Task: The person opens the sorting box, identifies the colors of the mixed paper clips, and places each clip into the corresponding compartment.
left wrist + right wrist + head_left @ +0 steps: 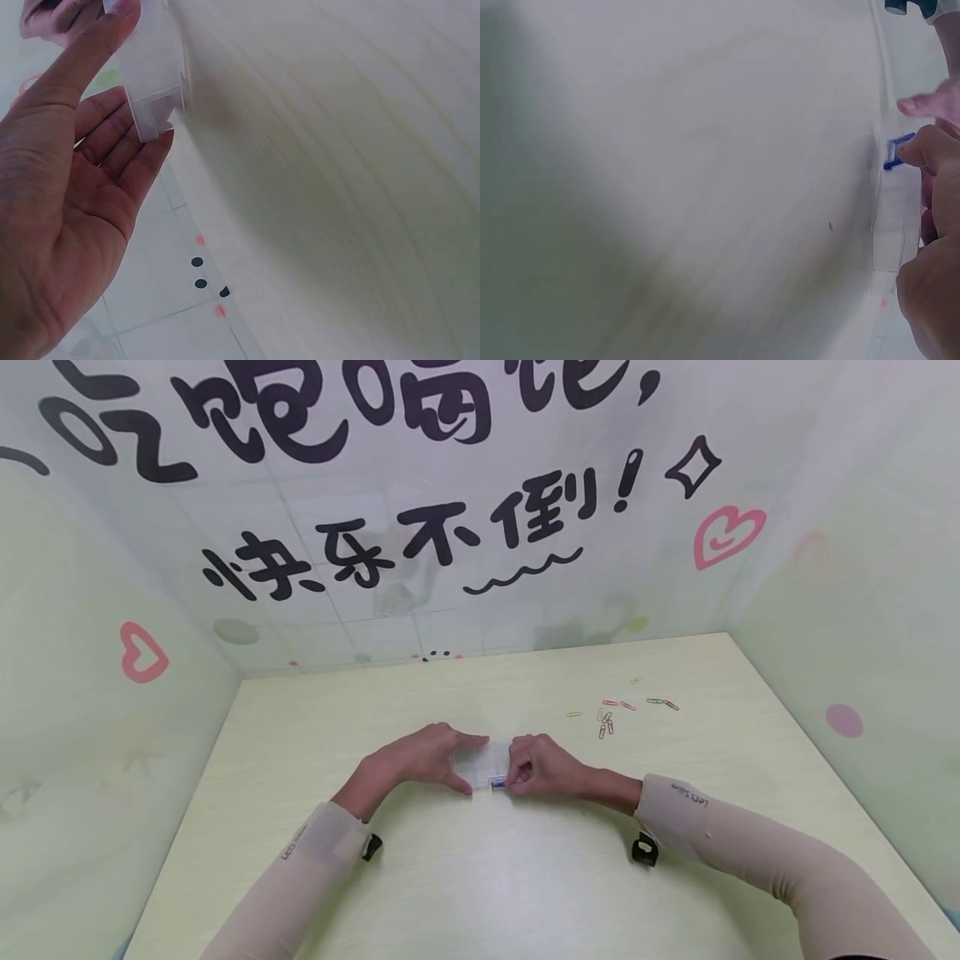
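A small clear plastic box (482, 763) sits low over the table between both hands. My left hand (429, 755) holds its left end, thumb on the near side and fingers on the far side; the left wrist view shows the see-through end of the box (156, 64) between them. At the opposite end my right hand (550, 766), its fingers curled, grips the box. A blue clasp (498, 782) is on the near side. In the right wrist view the right thumb lies at this blue clasp (898, 152), and the hand covers part of the box.
Several coloured paper clips (606, 724) lie scattered on the table (480, 877), beyond the right hand. Walls with printed lettering (442, 531) and hearts enclose the table at the back and both sides. A black wrist device (644, 850) hangs below the right forearm.
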A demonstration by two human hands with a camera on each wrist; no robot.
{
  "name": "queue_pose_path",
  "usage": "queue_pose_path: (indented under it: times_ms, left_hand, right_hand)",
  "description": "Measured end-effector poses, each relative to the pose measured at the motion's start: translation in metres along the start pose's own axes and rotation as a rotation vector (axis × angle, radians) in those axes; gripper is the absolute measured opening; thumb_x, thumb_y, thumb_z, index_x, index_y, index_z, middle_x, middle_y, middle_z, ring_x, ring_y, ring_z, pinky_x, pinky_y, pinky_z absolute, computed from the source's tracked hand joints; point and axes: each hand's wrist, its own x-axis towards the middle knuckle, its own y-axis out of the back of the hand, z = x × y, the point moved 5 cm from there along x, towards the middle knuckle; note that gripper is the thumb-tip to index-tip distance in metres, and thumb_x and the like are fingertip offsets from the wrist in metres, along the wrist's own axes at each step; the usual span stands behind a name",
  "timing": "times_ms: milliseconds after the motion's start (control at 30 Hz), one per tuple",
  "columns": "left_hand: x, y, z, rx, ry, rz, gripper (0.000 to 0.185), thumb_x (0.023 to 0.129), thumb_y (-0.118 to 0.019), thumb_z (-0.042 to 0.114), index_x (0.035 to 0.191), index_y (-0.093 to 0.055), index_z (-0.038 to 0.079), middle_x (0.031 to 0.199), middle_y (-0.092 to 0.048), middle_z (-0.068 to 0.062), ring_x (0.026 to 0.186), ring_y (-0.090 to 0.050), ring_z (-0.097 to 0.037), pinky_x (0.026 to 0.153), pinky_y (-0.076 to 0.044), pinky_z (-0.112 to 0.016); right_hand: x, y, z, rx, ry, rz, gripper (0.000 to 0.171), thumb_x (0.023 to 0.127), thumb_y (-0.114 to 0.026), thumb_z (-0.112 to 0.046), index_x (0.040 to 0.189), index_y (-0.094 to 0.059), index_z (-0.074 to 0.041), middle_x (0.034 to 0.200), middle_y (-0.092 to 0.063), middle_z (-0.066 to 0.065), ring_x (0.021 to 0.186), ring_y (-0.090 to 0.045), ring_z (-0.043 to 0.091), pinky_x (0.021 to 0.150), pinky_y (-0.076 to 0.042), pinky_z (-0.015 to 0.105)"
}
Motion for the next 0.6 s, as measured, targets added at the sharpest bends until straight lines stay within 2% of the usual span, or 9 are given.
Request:
queue_pose_path:
  times_ms: [200,300,433,600]
  left_hand:
    - [0.0014,0.0004,-0.0006,0.015,0.009,-0.007,0.087,0.080,-0.094,0.040,0.152,-0.059,0.007,0.063,-0.039,0.014,0.066,-0.035,-0.004,0.070,-0.041,-0.023]
    - [0.0015,-0.0001,-0.0004,0.012,0.012,-0.013,0.088,0.080,-0.094,0.041,0.152,-0.058,0.007,0.062,-0.038,0.014,0.066,-0.036,-0.005,0.073,-0.042,-0.025]
    - [0.0006,0.0000,-0.0011,0.016,0.017,-0.015,0.088,0.080,-0.094,0.041,0.152,-0.058,0.008,0.062,-0.033,0.014,0.064,-0.033,-0.005,0.072,-0.042,-0.025]
    - [0.0005,0.0000,-0.0016,0.014,0.017,-0.011,0.086,0.080,-0.094,0.041,0.151,-0.060,0.008,0.061,-0.035,0.014,0.064,-0.031,-0.005,0.064,-0.035,-0.024]
  right_hand:
    - [-0.0005,0.0005,-0.0033,-0.047,0.031,-0.042,0.014,0.076,-0.088,-0.001,0.077,-0.083,-0.014,0.068,-0.061,-0.013,0.073,-0.050,-0.002,0.075,-0.042,0.023]
    - [-0.0020,0.0006,-0.0023,-0.041,0.040,-0.060,0.011,0.078,-0.091,-0.007,0.079,-0.084,-0.016,0.069,-0.061,-0.012,0.073,-0.050,-0.001,0.076,-0.042,0.023]
    - [-0.0035,0.0013,-0.0007,-0.006,0.043,-0.057,0.010,0.079,-0.094,-0.012,0.080,-0.086,-0.017,0.070,-0.063,-0.012,0.074,-0.052,0.001,0.073,-0.045,0.022]
    - [-0.0056,0.0026,0.0016,0.058,-0.005,-0.012,0.012,0.080,-0.092,-0.007,0.090,-0.086,-0.012,0.075,-0.065,-0.009,0.076,-0.056,0.005,0.069,-0.050,0.023]
